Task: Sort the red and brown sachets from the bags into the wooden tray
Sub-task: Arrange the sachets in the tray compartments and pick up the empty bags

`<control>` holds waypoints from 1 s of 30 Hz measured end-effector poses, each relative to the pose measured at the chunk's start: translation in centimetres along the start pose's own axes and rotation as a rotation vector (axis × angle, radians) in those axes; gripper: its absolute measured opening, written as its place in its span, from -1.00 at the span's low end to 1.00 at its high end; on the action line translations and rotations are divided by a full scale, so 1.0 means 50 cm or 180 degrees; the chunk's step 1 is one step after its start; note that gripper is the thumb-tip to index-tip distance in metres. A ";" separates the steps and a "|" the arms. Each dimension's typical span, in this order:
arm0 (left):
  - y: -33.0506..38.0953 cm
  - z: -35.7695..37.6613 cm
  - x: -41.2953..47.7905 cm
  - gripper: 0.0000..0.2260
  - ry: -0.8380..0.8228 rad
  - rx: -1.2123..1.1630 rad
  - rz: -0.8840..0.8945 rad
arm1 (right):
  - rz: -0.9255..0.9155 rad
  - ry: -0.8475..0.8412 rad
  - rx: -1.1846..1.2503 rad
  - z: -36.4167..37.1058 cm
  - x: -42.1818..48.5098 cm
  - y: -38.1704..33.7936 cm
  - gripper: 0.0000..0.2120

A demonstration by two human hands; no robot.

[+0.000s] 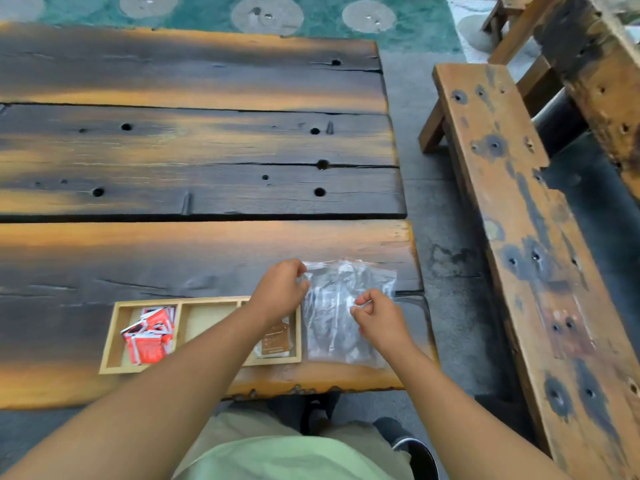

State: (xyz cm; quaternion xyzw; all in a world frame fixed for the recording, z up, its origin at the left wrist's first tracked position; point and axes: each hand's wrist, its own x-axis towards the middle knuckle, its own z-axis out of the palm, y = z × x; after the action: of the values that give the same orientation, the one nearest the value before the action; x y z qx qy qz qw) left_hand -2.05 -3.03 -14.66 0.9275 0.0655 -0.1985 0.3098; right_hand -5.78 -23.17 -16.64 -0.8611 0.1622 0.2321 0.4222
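I see the dark plank table [207,161], then the wooden tray [114,336] near its front edge: red sachets [149,336] piled in its left compartment, a brown sachet [275,341] in its right. Just beside it lies the clear zip bag [332,327]. My left hand [280,289] and right hand [379,318] each pinch its film, fingers curled closed. The slick plastic could slip free, I reckon.

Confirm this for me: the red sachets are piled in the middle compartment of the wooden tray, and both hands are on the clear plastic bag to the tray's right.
Not quite. The head view shows the red sachets in the left compartment of the wooden tray; the middle one looks empty. The rest holds: the left hand and right hand are on the clear plastic bag to the tray's right.
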 end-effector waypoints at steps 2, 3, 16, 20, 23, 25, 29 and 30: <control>0.001 0.002 0.031 -0.69 -0.0207 0.0173 -0.0285 | 0.0131 0.0128 -0.0052 -0.021 0.017 0.021 -0.88; -0.003 0.006 0.041 -0.67 -0.0337 0.0244 -0.0401 | 0.0217 0.0201 -0.0042 -0.030 0.025 0.030 -0.88; -0.007 0.064 0.101 -0.83 -0.0582 -0.0155 -0.0851 | 0.0816 0.0662 -0.0670 -0.040 0.066 0.088 -0.72; 0.001 0.077 0.101 -0.85 -0.0568 -0.0402 -0.0651 | 0.0839 0.0597 -0.0505 -0.035 0.077 0.087 -0.71; 0.016 0.082 0.099 -0.82 -0.0654 -0.0907 -0.0675 | 0.0685 0.0535 -0.0090 -0.043 0.073 0.084 -0.75; 0.038 0.079 0.097 -0.81 -0.0703 -0.1395 -0.0804 | 0.0508 0.0468 0.0006 -0.047 0.070 0.082 -0.77; 0.067 0.067 0.090 -0.72 -0.0945 -0.1570 -0.0722 | 0.0382 0.0407 0.0081 -0.045 0.075 0.082 -0.78; 0.071 0.065 0.087 -0.63 -0.1039 -0.1588 -0.0652 | 0.0388 0.0400 0.0091 -0.042 0.076 0.081 -0.76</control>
State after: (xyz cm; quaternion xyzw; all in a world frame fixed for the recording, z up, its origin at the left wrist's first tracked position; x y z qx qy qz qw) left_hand 1.73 -7.83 -16.88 0.7674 0.1546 -0.3526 0.5127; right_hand -3.95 -27.58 -20.19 -0.8564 0.2438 0.2005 0.4086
